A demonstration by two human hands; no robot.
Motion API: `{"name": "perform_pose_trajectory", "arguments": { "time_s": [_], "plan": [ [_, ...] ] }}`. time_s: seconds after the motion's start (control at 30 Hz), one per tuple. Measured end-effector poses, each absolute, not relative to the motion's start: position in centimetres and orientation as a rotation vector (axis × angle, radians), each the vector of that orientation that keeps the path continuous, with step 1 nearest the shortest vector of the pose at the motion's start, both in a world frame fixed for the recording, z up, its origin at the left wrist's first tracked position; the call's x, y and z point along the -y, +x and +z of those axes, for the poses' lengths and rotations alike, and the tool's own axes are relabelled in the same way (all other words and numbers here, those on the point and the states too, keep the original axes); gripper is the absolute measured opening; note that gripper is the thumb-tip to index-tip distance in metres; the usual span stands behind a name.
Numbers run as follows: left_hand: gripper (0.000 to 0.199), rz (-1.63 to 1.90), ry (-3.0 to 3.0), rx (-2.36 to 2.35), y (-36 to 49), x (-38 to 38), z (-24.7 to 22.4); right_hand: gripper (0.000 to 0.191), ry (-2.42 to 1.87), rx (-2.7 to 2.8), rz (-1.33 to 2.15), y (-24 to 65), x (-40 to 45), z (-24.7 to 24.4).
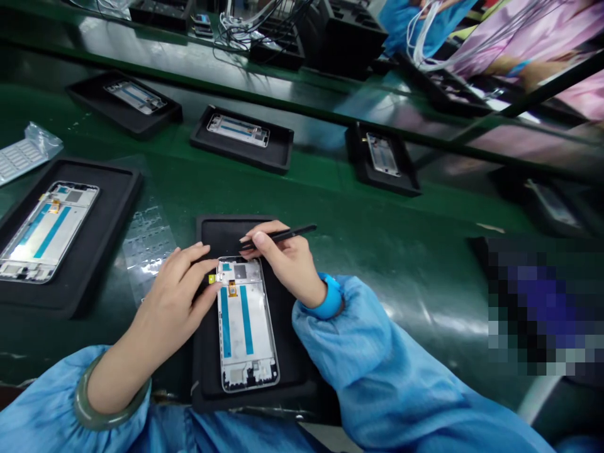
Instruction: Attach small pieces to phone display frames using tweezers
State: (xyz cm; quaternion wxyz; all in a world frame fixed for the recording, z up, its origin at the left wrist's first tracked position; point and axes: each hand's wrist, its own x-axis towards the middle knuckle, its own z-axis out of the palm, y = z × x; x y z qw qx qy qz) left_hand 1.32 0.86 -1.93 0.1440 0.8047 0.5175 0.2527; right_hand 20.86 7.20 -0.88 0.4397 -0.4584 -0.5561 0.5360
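Note:
A phone frame (257,302) lies in a black foam tray (302,371) in front of me. Its silver-white inner face carries two blue strips, a small orange flex cable (232,289) and dark parts at both ends. My left hand (174,289) has thumb and forefinger on the frame's upper left edge, beside a small yellow tab (212,278); its other fingers stretch out above the tray. Over the frame's top end, my right hand (287,258) grips black tweezers (295,233). Their tips point left and are partly hidden by the fingers.
Another tray (106,233) with a phone frame sits at left, beside clear plastic sheets (146,245). Several more trays, including one in the middle (278,160), line the green bench's far side. Beyond a ledge are cables (245,28) and people in blue and pink sleeves.

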Motion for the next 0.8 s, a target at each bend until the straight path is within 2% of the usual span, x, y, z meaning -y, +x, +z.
{"name": "perform_pose_trajectory", "arguments": {
  "time_s": [0.17, 0.37, 0.53, 0.7, 0.8],
  "plan": [
    [0.031, 0.651, 2.435, -1.603, -2.8, 0.3, -2.2, 0.023, -1.1, 1.369, 1.441, 20.3, -6.9, 1.1],
    [0.055, 0.417, 2.562, -1.672, -6.3, 2.6, -3.7, 0.02, -1.179, 1.806, 1.238, 17.4, -6.1, 2.3],
    [0.054, 0.406, 2.576, -1.699, -6.6, 2.7, -4.0, 0.023, -1.14, 1.99, 1.241, 13.9, -6.2, 1.5],
    [0.038, 0.478, 2.571, -1.727, -6.5, 2.5, -3.8, 0.027, -1.146, 1.932, 1.242, 12.9, -6.5, 1.1],
    [0.035, 0.478, 2.581, -1.717, -6.5, 2.5, -3.6, 0.03, -1.135, 1.812, 1.284, 13.2, -6.6, 0.9]
  ]
}}
